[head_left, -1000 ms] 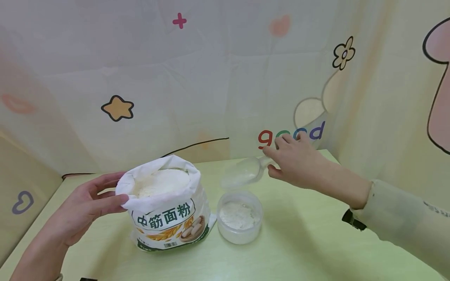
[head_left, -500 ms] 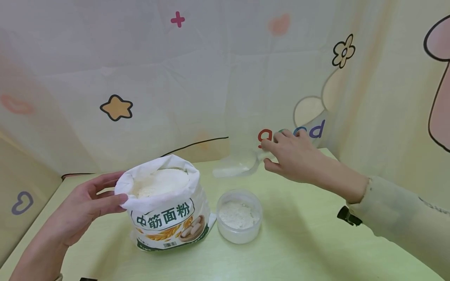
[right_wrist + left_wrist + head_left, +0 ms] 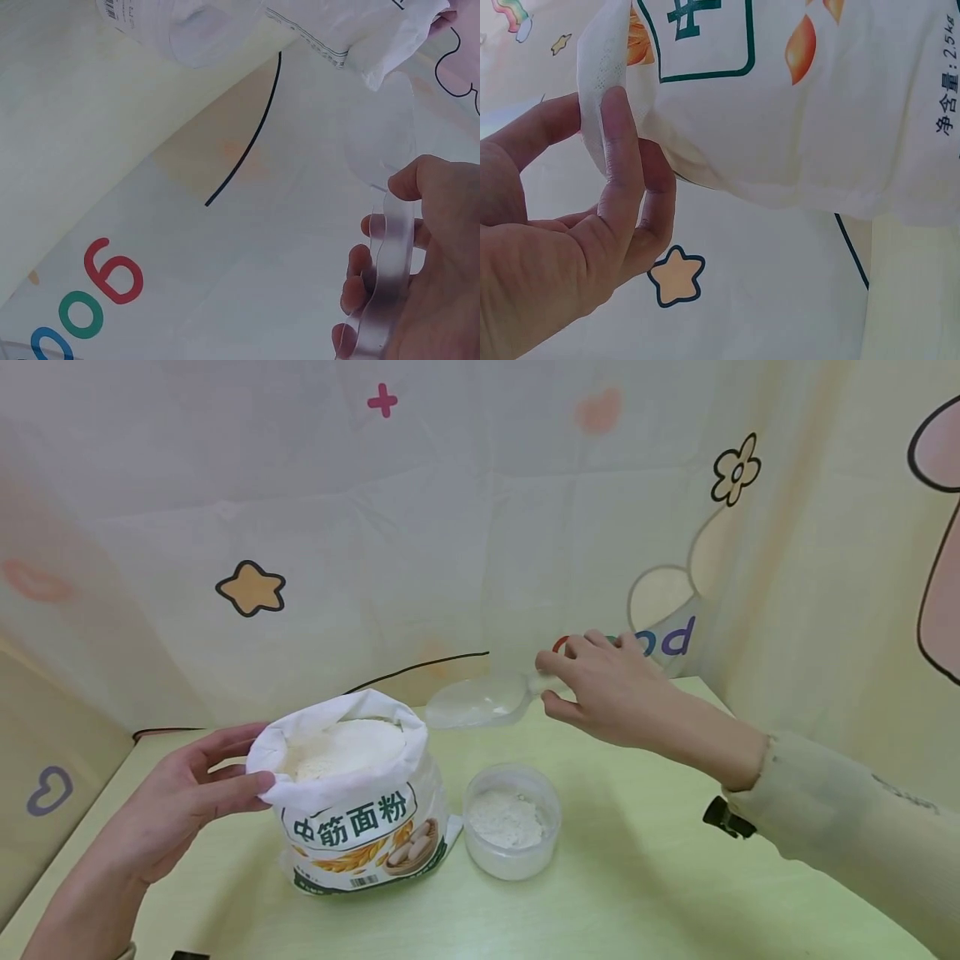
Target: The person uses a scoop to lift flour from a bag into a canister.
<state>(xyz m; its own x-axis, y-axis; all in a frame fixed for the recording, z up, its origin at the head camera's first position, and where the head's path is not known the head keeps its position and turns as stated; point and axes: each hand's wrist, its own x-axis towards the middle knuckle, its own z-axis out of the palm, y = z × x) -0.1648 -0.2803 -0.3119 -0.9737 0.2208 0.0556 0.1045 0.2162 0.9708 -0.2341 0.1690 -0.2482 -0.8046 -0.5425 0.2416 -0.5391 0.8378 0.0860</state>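
Gripping a transparent scoop [image 3: 476,702], the right hand [image 3: 611,695] should clear the all-purpose flour bag [image 3: 356,818], whose rim the left hand [image 3: 187,789] pinches.

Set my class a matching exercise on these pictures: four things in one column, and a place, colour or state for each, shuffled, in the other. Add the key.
1. scoop
2. tub
3. bag
4. left hand

A. white, with green lettering
B. pinching the bag
C. in the right hand
D. round, standing beside the bag

Pairs: 1-C, 2-D, 3-A, 4-B.
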